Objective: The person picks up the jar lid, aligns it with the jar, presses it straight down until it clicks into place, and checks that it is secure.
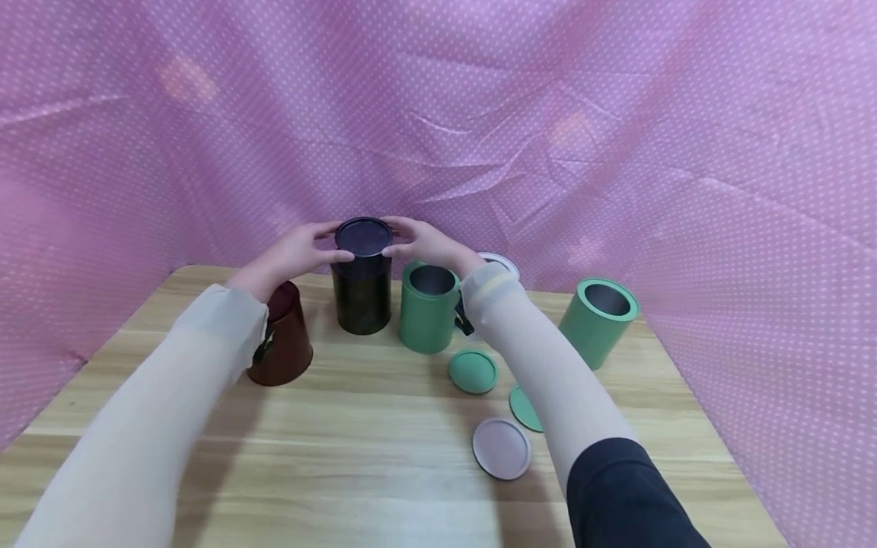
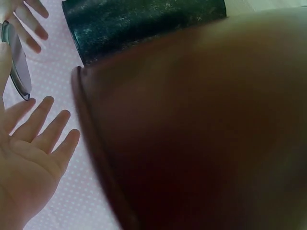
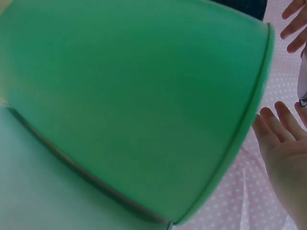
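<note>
A dark round lid (image 1: 363, 235) sits at the top of a black can (image 1: 361, 298) at the back of the wooden table (image 1: 356, 449). My left hand (image 1: 333, 242) pinches the lid's left rim between thumb and forefinger, and my right hand (image 1: 392, 237) pinches its right rim. In the left wrist view the lid's edge (image 2: 17, 61) shows above my left palm (image 2: 26, 158), whose other fingers are spread straight. My right palm (image 3: 284, 146) shows in the right wrist view beside the lid's edge (image 3: 302, 82).
A brown can (image 1: 284, 342) stands under my left forearm. An open green can (image 1: 428, 306) stands right of the black one, and another (image 1: 599, 320) is farther right. Two green lids (image 1: 473, 371) (image 1: 524, 408) and a lilac lid (image 1: 502, 447) lie on the table. Pink dotted cloth (image 1: 617, 152) surrounds it.
</note>
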Tool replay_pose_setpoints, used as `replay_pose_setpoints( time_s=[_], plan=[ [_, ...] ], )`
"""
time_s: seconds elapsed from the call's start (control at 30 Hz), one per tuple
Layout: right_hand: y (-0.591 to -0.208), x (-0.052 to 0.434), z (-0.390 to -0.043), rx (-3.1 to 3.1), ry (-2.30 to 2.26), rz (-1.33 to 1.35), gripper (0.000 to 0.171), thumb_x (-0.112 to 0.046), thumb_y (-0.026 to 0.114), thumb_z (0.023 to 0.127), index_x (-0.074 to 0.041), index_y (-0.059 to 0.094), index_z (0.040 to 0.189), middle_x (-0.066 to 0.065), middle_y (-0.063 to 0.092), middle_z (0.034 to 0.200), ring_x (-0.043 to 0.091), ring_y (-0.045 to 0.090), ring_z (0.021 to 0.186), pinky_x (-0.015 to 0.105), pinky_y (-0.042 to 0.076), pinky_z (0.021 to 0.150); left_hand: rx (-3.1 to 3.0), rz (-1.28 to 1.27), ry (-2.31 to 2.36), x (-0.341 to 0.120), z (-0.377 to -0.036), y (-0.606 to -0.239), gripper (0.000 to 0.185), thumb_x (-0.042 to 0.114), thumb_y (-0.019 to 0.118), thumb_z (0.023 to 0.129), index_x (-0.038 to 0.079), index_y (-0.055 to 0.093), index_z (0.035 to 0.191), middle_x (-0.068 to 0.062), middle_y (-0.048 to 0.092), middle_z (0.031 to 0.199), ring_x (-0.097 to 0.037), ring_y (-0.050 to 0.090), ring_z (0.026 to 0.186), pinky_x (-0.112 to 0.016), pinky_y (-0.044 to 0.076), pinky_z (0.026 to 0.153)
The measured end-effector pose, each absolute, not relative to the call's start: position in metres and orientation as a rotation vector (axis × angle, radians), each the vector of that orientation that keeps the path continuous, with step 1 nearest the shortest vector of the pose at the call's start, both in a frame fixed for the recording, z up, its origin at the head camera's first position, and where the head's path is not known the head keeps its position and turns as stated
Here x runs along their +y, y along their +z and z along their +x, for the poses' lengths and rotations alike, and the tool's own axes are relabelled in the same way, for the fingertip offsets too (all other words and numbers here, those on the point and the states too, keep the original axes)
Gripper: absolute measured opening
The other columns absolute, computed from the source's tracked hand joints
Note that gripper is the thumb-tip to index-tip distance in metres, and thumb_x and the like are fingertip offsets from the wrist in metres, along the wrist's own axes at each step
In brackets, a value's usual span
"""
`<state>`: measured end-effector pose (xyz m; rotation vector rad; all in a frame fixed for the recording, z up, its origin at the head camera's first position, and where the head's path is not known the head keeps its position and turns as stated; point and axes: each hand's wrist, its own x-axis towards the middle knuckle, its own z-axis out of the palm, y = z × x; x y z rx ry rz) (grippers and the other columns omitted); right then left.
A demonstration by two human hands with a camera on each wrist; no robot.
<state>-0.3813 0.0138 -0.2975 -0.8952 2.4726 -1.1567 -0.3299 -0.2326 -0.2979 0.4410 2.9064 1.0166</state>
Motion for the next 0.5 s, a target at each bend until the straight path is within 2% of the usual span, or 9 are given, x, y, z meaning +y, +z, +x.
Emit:
replay_pose_setpoints(
  time_s=[0.3,0.5],
  plan=[
    [-0.296,0.005,-0.395,2.525,-1.094,-0.868,0.066,-0.030,0.066,0.092,-0.019,0.036,0.150,0.006,0.044,0.151,0.021,0.040,0.139,0.039,0.035,0.114,2.919,0.411,0.955,-0.240,-0.343,-0.301,0.077,0.044,0.065,0.090,0.010,0.033,0.151,-0.024,0.036,0.151,-0.042,0.036,0.138,-0.056,0.032,0.111],
    [-0.305,0.004,-0.402,2.486,-1.144,-0.781,0.066,-0.028,0.069,0.090,-0.020,0.039,0.149,0.007,0.048,0.147,0.021,0.045,0.136,0.038,0.036,0.113,2.901,0.426,0.922,-0.241,-0.352,-0.308,0.078,0.045,0.066,0.090,0.008,0.034,0.150,-0.025,0.039,0.149,-0.041,0.037,0.137,-0.055,0.032,0.111]
  ],
)
